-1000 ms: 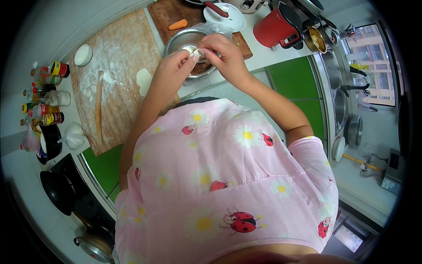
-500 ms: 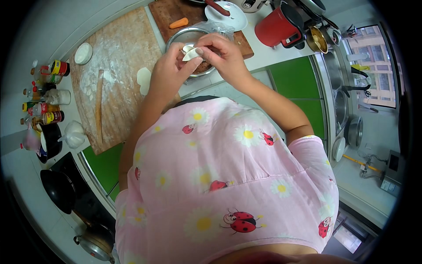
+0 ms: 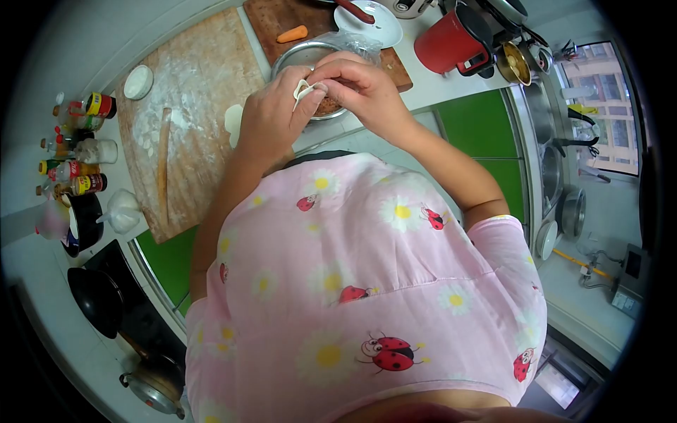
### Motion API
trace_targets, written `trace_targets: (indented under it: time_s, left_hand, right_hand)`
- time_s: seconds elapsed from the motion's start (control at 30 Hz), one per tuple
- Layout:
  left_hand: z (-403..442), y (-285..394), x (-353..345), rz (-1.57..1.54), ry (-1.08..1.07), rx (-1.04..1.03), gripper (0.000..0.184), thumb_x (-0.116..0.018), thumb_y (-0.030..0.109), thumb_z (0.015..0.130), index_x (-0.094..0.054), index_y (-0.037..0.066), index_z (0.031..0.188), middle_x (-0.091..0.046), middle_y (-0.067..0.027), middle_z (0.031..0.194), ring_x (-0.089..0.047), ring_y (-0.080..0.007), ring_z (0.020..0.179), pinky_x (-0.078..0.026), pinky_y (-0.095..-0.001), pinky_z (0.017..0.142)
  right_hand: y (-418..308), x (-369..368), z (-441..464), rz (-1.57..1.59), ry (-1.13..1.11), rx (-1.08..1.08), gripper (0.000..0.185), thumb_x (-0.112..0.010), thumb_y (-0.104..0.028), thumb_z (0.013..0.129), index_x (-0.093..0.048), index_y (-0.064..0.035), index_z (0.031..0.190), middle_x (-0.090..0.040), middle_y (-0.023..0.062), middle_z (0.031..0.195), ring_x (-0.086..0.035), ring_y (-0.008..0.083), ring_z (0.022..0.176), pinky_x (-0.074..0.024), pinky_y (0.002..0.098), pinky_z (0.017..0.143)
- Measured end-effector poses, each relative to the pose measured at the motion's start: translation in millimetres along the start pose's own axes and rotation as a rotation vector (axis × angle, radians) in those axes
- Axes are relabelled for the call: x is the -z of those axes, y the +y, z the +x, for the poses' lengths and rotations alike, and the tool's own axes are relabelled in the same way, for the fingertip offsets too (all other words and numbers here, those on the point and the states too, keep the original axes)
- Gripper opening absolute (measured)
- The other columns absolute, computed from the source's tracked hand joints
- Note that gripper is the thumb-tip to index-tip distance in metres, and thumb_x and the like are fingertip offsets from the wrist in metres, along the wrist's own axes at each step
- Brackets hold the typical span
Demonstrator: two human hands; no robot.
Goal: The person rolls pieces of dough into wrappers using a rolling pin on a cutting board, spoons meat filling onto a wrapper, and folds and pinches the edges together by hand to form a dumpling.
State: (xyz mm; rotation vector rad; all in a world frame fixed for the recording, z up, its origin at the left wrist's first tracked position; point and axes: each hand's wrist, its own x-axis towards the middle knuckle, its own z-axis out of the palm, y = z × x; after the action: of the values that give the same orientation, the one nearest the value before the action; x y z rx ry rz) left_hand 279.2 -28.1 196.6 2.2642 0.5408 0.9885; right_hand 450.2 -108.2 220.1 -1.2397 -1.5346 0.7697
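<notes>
Between my left hand and my right hand is a folded white dumpling. Fingers of both hands are closed on its edge, and much of it is hidden behind them. Just below the hands stands a metal bowl with brown filling in it. A flat round dough wrapper lies left of my left forearm, on the floured wooden board.
A rolling pin and a small white bowl rest on the board. Behind the metal bowl are a carrot, a white plate and a red kettle. Bottles and a wok stand at left.
The dumpling is turned and pinched further together, with less of it showing. My hands have drawn closer to each other. The whole view has shifted slightly.
</notes>
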Motion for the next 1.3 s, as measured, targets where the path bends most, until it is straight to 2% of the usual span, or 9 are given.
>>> trace_targets:
  time_s: [0.1,0.4,0.6,0.73,0.83,1.0,1.1,1.2,1.3]
  left_hand:
    - [1.9,-2.2,4.2,0.056,-0.02,-0.084,0.031,-0.057,0.033,0.096,-0.058,0.003,0.105,-0.063,-0.0143,0.087,-0.064,-0.0346,0.074,-0.05,-0.0406,0.06]
    - [6.0,-4.4,10.7,0.031,-0.039,-0.193,0.023,-0.055,0.024,0.095,-0.057,0.002,0.1,-0.059,-0.0139,0.084,-0.06,-0.0344,0.069,-0.047,-0.0404,0.056]
    - [5.9,-2.5,10.9,0.011,-0.018,-0.168,0.018,-0.049,0.018,0.097,-0.058,0.002,0.097,-0.06,-0.0159,0.081,-0.06,-0.0359,0.068,-0.048,-0.0412,0.058]
    - [1.7,-5.1,6.0,-0.11,0.094,-0.053,0.021,-0.045,0.014,0.099,-0.06,0.0,0.101,-0.063,-0.0171,0.085,-0.064,-0.0352,0.072,-0.05,-0.0393,0.064]
    - [5.4,-2.4,1.7,-0.139,0.235,-0.038,0.031,-0.038,0.018,0.103,-0.062,-0.002,0.104,-0.061,-0.0082,0.081,-0.055,-0.012,0.066,-0.044,-0.0279,0.059]
    - [6.5,-2.2,-6.0,-0.051,0.329,-0.074,0.028,-0.04,0.016,0.102,-0.061,-0.002,0.103,-0.064,-0.0122,0.084,-0.061,-0.0191,0.069,-0.048,-0.0313,0.061]
    - [6.6,-1.9,-5.3,0.048,0.359,-0.116,0.025,-0.042,0.015,0.101,-0.061,-0.002,0.103,-0.065,-0.0153,0.086,-0.064,-0.0263,0.072,-0.051,-0.0357,0.064]
    - [5.1,0.1,-4.0,0.126,0.368,-0.133,0.023,-0.044,0.013,0.1,-0.061,-0.002,0.102,-0.065,-0.0174,0.087,-0.065,-0.0319,0.074,-0.051,-0.0387,0.065]
    - [3.6,-0.2,-3.2,0.166,0.369,-0.166,0.018,-0.048,0.012,0.097,-0.061,0.0,0.102,-0.064,-0.0178,0.086,-0.064,-0.0349,0.072,-0.051,-0.0407,0.062]
  right_hand:
    - [-0.9,-3.3,1.7,0.002,0.066,0.098,0.01,-0.064,-0.005,0.091,-0.068,-0.0025,0.099,-0.06,0.0049,0.094,-0.058,0.0134,0.085,-0.0475,0.0266,0.073]
    - [-11.7,-3.9,2.8,-0.054,0.07,0.12,0.009,-0.064,-0.003,0.089,-0.065,-0.0011,0.097,-0.061,0.0064,0.095,-0.059,0.016,0.084,-0.0487,0.0275,0.072]
    - [-14.7,0.0,3.8,-0.169,0.03,0.125,0.017,-0.065,-0.002,0.09,-0.065,-0.002,0.107,-0.062,0.0046,0.105,-0.06,0.0123,0.095,-0.0504,0.0266,0.08]
    - [-16.6,-12.5,3.4,0.099,0.177,-0.008,0.025,-0.066,-0.005,0.09,-0.061,-0.0017,0.114,-0.064,0.0029,0.101,-0.061,0.0097,0.091,-0.0507,0.0245,0.08]
    - [-13.6,-20.2,5.8,0.33,0.22,-0.124,0.026,-0.068,-0.01,0.09,-0.061,-0.0019,0.113,-0.064,0.0,0.086,-0.059,0.0052,0.077,-0.049,0.0211,0.071]
    - [-23.2,-28.6,11.7,0.504,0.238,-0.196,0.022,-0.066,-0.013,0.092,-0.062,-0.0009,0.11,-0.062,-0.0029,0.08,-0.056,0.0017,0.071,-0.0452,0.0174,0.065]
    - [-18.7,-33.2,13.0,0.43,0.261,-0.175,0.02,-0.066,-0.014,0.092,-0.063,-0.0011,0.107,-0.06,-0.0048,0.079,-0.052,0.0009,0.069,-0.0428,0.0168,0.062]
    - [-24.3,-30.5,11.3,0.424,0.202,-0.217,0.021,-0.066,-0.015,0.094,-0.063,-0.0025,0.11,-0.065,0.0001,0.102,-0.059,0.0057,0.087,-0.0483,0.0218,0.077]
    - [-21.9,-34.1,11.8,0.335,0.233,-0.134,0.018,-0.064,-0.014,0.095,-0.064,-0.0018,0.107,-0.064,-0.0002,0.1,-0.057,0.0067,0.086,-0.0469,0.0226,0.077]
